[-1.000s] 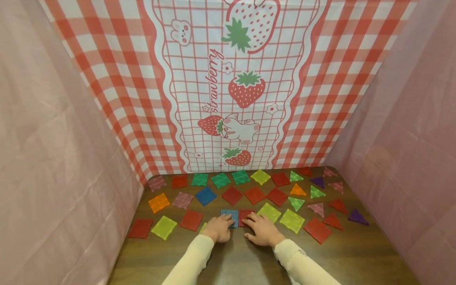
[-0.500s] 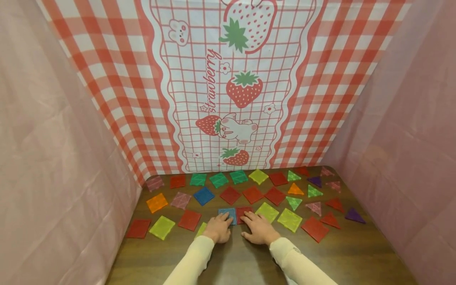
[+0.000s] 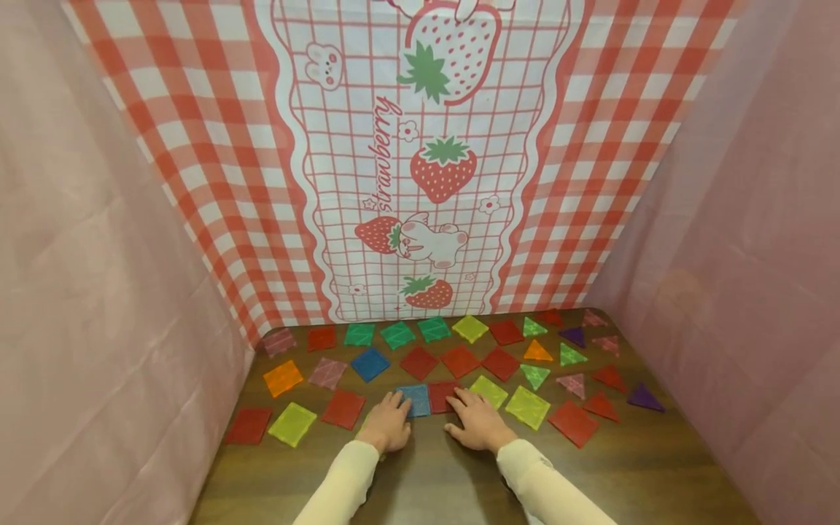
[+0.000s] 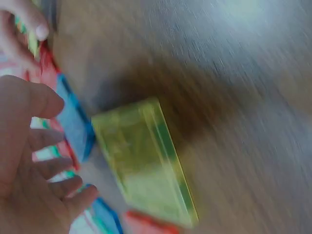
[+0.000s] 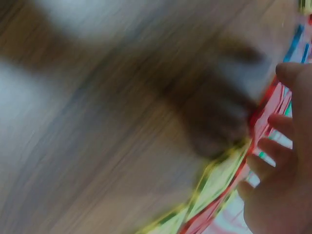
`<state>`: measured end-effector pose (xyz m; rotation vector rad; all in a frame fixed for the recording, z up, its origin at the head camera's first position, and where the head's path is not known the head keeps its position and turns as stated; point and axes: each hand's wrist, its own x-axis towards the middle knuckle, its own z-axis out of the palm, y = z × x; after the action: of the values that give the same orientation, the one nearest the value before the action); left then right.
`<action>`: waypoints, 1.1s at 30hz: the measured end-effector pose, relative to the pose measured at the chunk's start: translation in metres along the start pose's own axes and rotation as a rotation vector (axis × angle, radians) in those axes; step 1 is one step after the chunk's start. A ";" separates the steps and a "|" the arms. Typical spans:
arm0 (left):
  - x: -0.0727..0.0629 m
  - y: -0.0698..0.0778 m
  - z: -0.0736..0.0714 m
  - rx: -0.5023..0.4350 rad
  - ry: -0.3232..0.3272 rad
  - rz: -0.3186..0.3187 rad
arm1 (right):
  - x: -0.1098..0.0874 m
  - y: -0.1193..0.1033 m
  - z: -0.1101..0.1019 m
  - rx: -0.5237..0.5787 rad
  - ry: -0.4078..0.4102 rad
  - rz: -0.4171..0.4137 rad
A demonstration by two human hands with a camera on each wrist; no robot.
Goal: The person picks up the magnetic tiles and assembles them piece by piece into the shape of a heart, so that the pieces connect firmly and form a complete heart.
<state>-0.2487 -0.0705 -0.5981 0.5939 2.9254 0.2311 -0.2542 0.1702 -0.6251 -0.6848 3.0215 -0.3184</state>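
A light blue square magnetic tile (image 3: 416, 401) lies edge to edge with a red square tile (image 3: 440, 398) at the front middle of the table. My left hand (image 3: 386, 423) is at the blue tile's left edge, its fingers loosely spread. My right hand (image 3: 479, 421) has its fingertips at the red tile's right side, fingers extended. Below the left palm lies a yellow square tile (image 4: 144, 156), mostly hidden by that hand in the head view. The wrist views are blurred. Just right of the right hand's fingers is another yellow tile (image 3: 489, 392).
Rows of loose square tiles spread behind and beside the hands, among them a dark blue square (image 3: 370, 364) and a green square (image 3: 397, 335). Triangular tiles, such as an orange triangle (image 3: 538, 351), lie at the right. A checked cloth (image 3: 407, 182) hangs behind the wooden table (image 3: 433, 488).
My left hand has slid left off most of the blue tile, covering more of the yellow tile. The right hand stays by the red tile. The head view has shifted slightly.
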 end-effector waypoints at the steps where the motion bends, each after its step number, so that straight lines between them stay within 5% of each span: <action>1: -0.006 -0.005 -0.001 -0.008 0.013 -0.018 | -0.002 0.004 0.000 -0.003 0.027 0.017; 6: -0.033 -0.029 -0.008 -0.023 0.049 -0.075 | -0.012 0.029 -0.002 -0.038 0.109 0.116; 13: -0.048 -0.043 -0.006 -0.005 0.071 0.028 | -0.020 0.045 -0.008 -0.101 0.055 0.171; 25: -0.058 -0.023 0.005 0.052 0.087 0.041 | -0.029 0.040 -0.008 -0.195 0.172 0.068; 33: -0.057 -0.009 0.011 0.124 0.108 0.084 | -0.030 0.031 -0.025 -0.045 0.053 -0.024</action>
<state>-0.1986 -0.0998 -0.6039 0.7464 3.0391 0.0938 -0.2420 0.2154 -0.6072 -0.7272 3.0819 -0.2746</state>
